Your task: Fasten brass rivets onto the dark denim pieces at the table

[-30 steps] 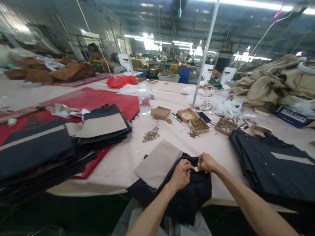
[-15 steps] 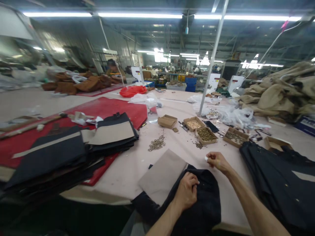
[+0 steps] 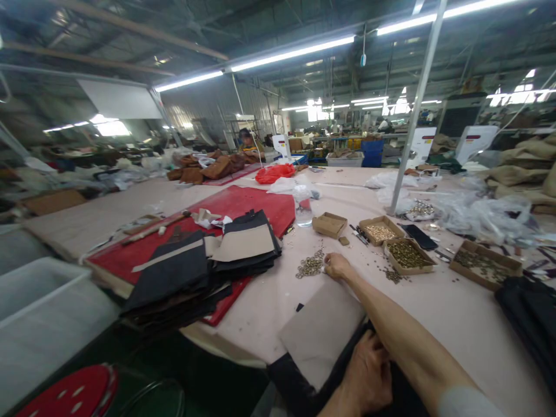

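My right hand (image 3: 337, 266) reaches across to a pile of small metal rings (image 3: 310, 264), its fingertips pinched at the pile's right edge. What sits between those fingertips is too small to make out. Closer to me, my left hand (image 3: 368, 370) has its fingers curled on a dark fabric piece (image 3: 290, 376) at the table's front edge; my right forearm partly covers it. A flat grey-beige panel (image 3: 324, 327) lies on the dark fabric, just left of my left hand.
Cardboard boxes of small metal parts (image 3: 408, 255) stand to the right, near a phone (image 3: 420, 236) and a metal pole (image 3: 417, 110). Stacked dark fabric pieces (image 3: 174, 272) lie on a red sheet (image 3: 260, 202) at left. A white bin (image 3: 52, 313) and red stool (image 3: 69, 394) are below.
My right hand has moved left and away from me, from beside the dark fabric to the rings. The view has swung left. My left hand remains on the dark fabric.
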`<state>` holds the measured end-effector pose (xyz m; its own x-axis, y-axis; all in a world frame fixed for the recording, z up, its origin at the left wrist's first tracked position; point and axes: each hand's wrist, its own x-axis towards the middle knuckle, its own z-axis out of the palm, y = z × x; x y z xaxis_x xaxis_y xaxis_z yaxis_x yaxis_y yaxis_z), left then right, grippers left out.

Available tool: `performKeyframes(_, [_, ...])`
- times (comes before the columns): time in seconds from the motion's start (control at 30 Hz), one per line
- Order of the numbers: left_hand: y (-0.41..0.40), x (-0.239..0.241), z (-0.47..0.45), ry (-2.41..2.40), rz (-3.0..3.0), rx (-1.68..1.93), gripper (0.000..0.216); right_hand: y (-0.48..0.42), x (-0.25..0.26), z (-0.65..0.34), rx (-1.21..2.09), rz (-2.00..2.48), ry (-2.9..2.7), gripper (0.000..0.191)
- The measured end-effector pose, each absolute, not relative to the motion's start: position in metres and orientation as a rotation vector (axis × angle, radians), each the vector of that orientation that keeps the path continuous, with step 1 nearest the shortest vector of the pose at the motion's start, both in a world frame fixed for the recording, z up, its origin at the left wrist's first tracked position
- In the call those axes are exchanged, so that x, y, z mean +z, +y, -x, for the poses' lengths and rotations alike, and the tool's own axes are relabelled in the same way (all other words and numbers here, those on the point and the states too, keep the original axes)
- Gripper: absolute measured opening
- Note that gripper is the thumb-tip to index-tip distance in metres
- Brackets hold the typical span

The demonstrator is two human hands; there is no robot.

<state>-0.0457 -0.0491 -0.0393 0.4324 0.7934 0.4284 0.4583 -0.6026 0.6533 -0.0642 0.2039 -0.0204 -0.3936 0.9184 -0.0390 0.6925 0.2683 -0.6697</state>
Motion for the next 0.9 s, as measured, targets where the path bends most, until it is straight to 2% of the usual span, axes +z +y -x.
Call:
performKeyframes(0.17, [-0.049, -0.032, 0.048, 1.025, -2.287, 1.006, 0.045, 0.206, -0.027, 0.072, 0.91, 1.517, -2.171, 0.026])
performKeyframes(0.33, [-0.05, -0.049, 0.049, 1.049, -2.27, 1.021, 0.037, 0.189, -0.014, 0.051, 0.984, 1.41, -2.055, 0.004])
performKeyframes(0.5, [-0.048, -0.063, 0.047, 1.127, -2.045, 1.185, 0.03, 0.135, 0.004, -0.02, 0.997, 1.324, -1.868, 0.019])
performKeyframes(0.67, [-0.045, -0.04, 0.05, 1.144, -1.756, 1.208, 0.016, 0.038, 0.0, -0.103, 1.193, 1.173, -1.494, 0.031])
performKeyframes(0.9, [-0.035, -0.024, 0.051, 1.109, -1.712, 1.049, 0.028, -0.044, -0.042, -0.135, 1.246, 1.268, -1.235, 0.03])
